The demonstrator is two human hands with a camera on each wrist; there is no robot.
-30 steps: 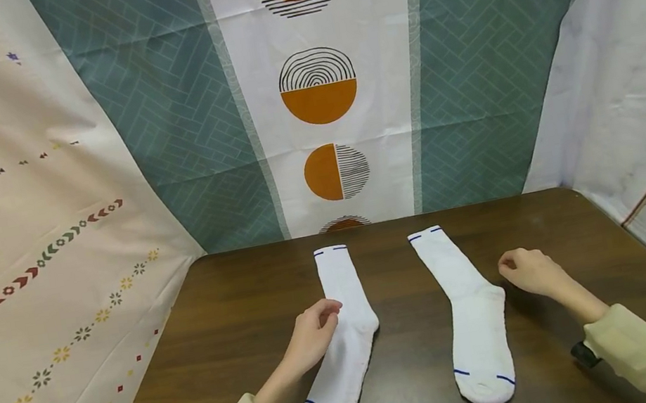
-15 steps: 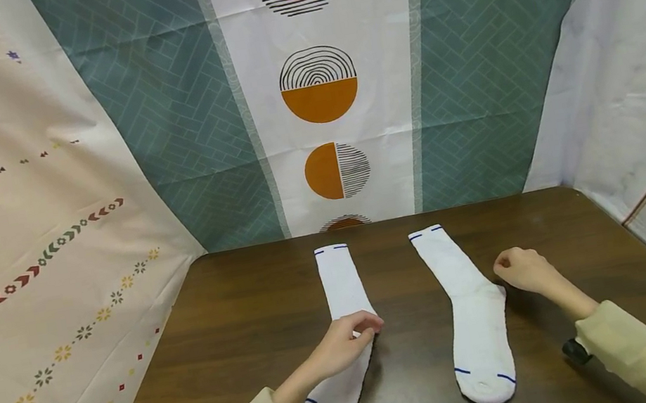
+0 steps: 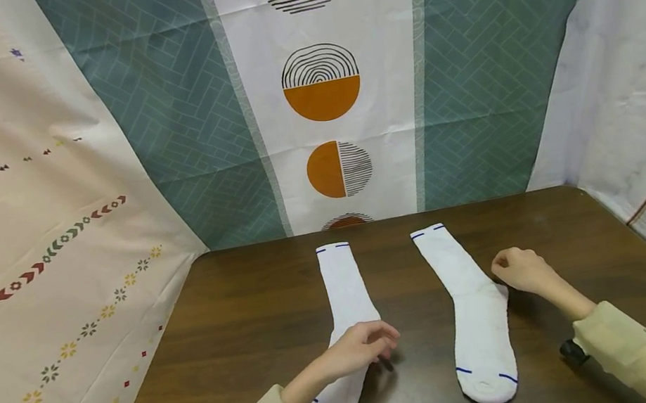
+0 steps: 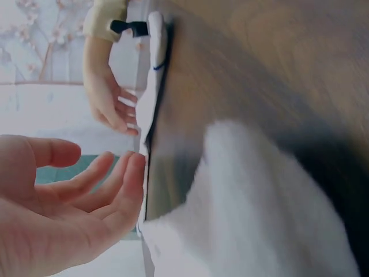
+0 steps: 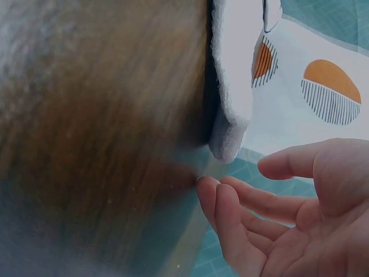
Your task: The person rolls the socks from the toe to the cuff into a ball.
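Two white socks with short blue marks at cuff and toe lie flat on the dark wooden table. The left sock (image 3: 347, 290) is partly covered by my left hand (image 3: 357, 350), which hovers over its heel area with loosely bent fingers and nothing in them. In the left wrist view that sock (image 4: 248, 202) looms below the hand (image 4: 75, 208), thumb and fingers apart. To the right lies the other sock (image 3: 479, 332). Beside its heel is my right hand (image 3: 523, 270), fingers relaxed and holding nothing; the right wrist view shows a gap between hand (image 5: 288, 213) and sock (image 5: 230, 75).
The table (image 3: 239, 315) runs back to a hanging cloth (image 3: 327, 108) with orange half circles. Patterned cloth (image 3: 53, 275) borders the left side and pale cloth (image 3: 635, 71) the right. Dark wrist straps (image 3: 573, 352) show at the sleeves.
My left hand has moved right and toward me across the left sock, its fingers spreading a little. The right hand has shifted slightly left. Both socks lie as before.
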